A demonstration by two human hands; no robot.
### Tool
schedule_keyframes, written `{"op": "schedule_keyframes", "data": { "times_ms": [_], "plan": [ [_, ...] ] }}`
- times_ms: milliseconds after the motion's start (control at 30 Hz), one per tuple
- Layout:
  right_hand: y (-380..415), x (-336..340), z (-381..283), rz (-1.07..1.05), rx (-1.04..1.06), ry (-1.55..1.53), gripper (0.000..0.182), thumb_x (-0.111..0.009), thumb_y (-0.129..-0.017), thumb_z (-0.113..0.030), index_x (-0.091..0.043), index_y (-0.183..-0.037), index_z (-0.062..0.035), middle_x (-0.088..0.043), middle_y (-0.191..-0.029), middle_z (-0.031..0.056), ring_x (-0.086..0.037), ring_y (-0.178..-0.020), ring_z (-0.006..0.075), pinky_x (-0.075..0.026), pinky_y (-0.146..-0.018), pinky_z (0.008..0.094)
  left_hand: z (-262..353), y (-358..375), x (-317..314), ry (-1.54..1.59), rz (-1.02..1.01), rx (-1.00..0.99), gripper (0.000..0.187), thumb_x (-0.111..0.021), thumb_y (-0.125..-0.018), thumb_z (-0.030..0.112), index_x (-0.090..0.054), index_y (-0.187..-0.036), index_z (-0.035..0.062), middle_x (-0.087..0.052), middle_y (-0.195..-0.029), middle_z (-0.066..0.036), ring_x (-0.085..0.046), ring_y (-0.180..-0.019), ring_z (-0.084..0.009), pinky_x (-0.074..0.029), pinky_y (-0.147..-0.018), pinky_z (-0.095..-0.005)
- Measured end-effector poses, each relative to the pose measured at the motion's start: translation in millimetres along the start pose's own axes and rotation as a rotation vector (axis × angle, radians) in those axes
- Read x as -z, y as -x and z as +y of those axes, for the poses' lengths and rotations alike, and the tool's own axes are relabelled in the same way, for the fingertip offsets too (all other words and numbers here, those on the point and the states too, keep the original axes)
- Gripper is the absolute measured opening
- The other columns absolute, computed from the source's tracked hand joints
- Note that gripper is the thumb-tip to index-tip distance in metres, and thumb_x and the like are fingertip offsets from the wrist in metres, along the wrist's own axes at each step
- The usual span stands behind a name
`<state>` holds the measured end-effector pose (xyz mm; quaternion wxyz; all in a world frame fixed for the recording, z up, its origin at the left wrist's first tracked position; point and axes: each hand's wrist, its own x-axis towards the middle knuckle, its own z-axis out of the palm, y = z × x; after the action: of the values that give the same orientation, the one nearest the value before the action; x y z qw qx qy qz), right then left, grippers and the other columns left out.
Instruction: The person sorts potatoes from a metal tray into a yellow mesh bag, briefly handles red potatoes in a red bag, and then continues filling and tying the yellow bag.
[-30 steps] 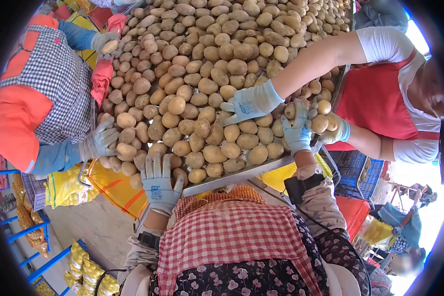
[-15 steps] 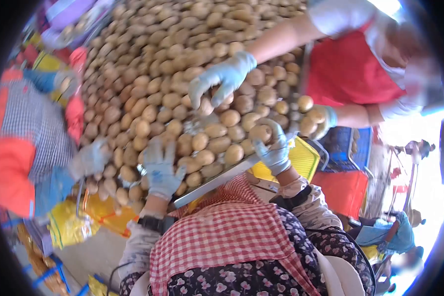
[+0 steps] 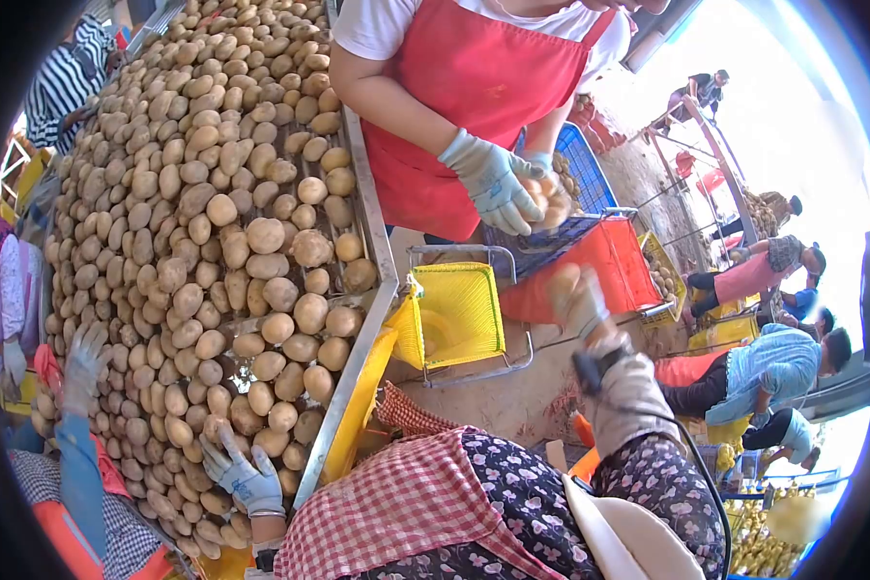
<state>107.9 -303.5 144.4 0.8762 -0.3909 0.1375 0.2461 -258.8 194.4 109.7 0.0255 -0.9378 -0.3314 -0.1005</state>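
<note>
My left hand (image 3: 245, 480), in a pale blue glove, lies with fingers spread on the potatoes (image 3: 265, 235) near the table's metal edge (image 3: 350, 364). To the right, away from the table, my gloved right hand (image 3: 584, 314) is smeared by motion. A blurred tan potato (image 3: 563, 286) shows at its fingers. It is over the floor, beside a red crate (image 3: 614, 261). A yellow mesh basket (image 3: 462, 307) in a metal frame stands between my hands.
Across the table, a co-worker in a red apron (image 3: 474, 72) holds potatoes in gloved hands (image 3: 501, 184) above a blue crate (image 3: 590, 169). Another person's gloved hand (image 3: 85, 369) rests on the pile at left. A blurred round tan object (image 3: 795, 519) appears at lower right.
My view has swung right. My right hand has moved from the table's edge out to the right with the potato. The co-worker's reaching hand has drawn back from the pile.
</note>
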Motion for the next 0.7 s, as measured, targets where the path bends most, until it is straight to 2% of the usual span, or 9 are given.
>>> {"op": "schedule_keyframes", "data": {
  "times_ms": [33,67,167,267,333,367,400,500,700],
  "plan": [
    [-13,44,-34,-0.011,0.178,0.052,0.035,-0.053,-0.093,-0.045,-0.061,-0.088,-0.0108,-0.063,-0.086,0.0074,-0.063,-0.082,0.0250,-0.053,-0.073,0.0346,0,2,-1,0.000,-0.002,-0.008,0.064,-0.036,-0.094,0.049,-0.027,-0.149,0.0189,-0.025,-0.149,-0.025,-0.030,-0.133,-0.0449,-0.024,-0.108,-0.0562],
    [-3,-29,-45,0.623,0.345,-0.047,0.044,-0.047,-0.095,-0.045,-0.051,-0.113,-0.0050,-0.064,-0.104,0.0174,-0.063,-0.091,0.0319,-0.053,-0.075,0.0409,-1,2,0,-0.006,0.000,-0.013,0.064,-0.037,-0.094,0.049,-0.027,-0.149,0.0186,-0.025,-0.149,-0.025,-0.030,-0.133,-0.0444,-0.024,-0.108,-0.0562],
    [-8,22,-47,0.402,0.451,0.188,0.046,-0.050,-0.094,-0.042,-0.044,-0.125,-0.0088,-0.063,-0.115,0.0191,-0.065,-0.093,0.0326,-0.054,-0.072,0.0407,1,-1,-3,0.008,0.018,-0.029,0.065,-0.037,-0.094,0.049,-0.026,-0.149,0.0173,-0.025,-0.150,-0.024,-0.029,-0.135,-0.0432,-0.024,-0.108,-0.0562],
    [7,27,-16,0.445,0.324,0.191,0.028,-0.050,-0.094,-0.034,-0.054,-0.110,-0.0112,-0.068,-0.099,0.0098,-0.067,-0.079,0.0253,-0.054,-0.065,0.0357,-1,1,3,0.031,-0.014,0.000,0.066,-0.036,-0.095,0.051,-0.027,-0.149,0.0150,-0.026,-0.149,-0.025,-0.027,-0.136,-0.0435,-0.022,-0.109,-0.0568],
    [1,135,48,-0.070,-0.002,-0.095,0.015,-0.048,-0.093,-0.025,-0.056,-0.098,-0.0139,-0.066,-0.081,0.0072,-0.064,-0.066,0.0212,-0.045,-0.049,0.0301,-2,8,1,0.028,0.010,0.003,0.066,-0.036,-0.095,0.051,-0.027,-0.149,0.0143,-0.025,-0.149,-0.025,-0.026,-0.136,-0.0436,-0.021,-0.109,-0.0571],
    [27,33,72,0.816,0.076,0.286,0.012,-0.045,-0.092,-0.021,-0.053,-0.085,-0.0153,-0.058,-0.067,0.0016,-0.057,-0.055,0.0168,-0.037,-0.042,0.0261,-4,8,-1,0.024,0.035,0.004,0.067,-0.036,-0.095,0.051,-0.027,-0.149,0.0137,-0.024,-0.150,-0.025,-0.025,-0.137,-0.0436,-0.021,-0.110,-0.0575],
    [33,48,86,0.716,0.000,0.223,0.015,-0.046,-0.091,-0.023,-0.051,-0.081,-0.0148,-0.054,-0.063,-0.0005,-0.052,-0.050,0.0148,-0.037,-0.042,0.0245,-7,8,-4,0.015,0.047,-0.008,0.068,-0.036,-0.095,0.052,-0.027,-0.149,0.0120,-0.022,-0.151,-0.024,-0.024,-0.137,-0.0441,-0.021,-0.110,-0.0582],
    [36,62,108,0.690,-0.090,0.133,0.015,-0.047,-0.092,-0.027,-0.054,-0.095,-0.0130,-0.058,-0.067,0.0020,-0.054,-0.051,0.0169,-0.039,-0.042,0.0262,-9,3,-1,-0.043,0.046,-0.070,0.068,-0.036,-0.095,0.052,-0.027,-0.148,0.0106,-0.022,-0.151,-0.024,-0.024,-0.137,-0.0445,-0.021,-0.110,-0.0582],
    [36,40,105,0.750,0.012,0.358,0.019,-0.048,-0.093,-0.029,-0.055,-0.099,-0.0127,-0.063,-0.073,0.0043,-0.056,-0.054,0.0151,-0.044,-0.046,0.0278,-19,-17,-9,0.005,0.134,-0.166,0.067,-0.036,-0.096,0.049,-0.027,-0.147,0.0076,-0.023,-0.151,-0.023,-0.023,-0.138,-0.0439,-0.021,-0.111,-0.0572]
  ]
}}
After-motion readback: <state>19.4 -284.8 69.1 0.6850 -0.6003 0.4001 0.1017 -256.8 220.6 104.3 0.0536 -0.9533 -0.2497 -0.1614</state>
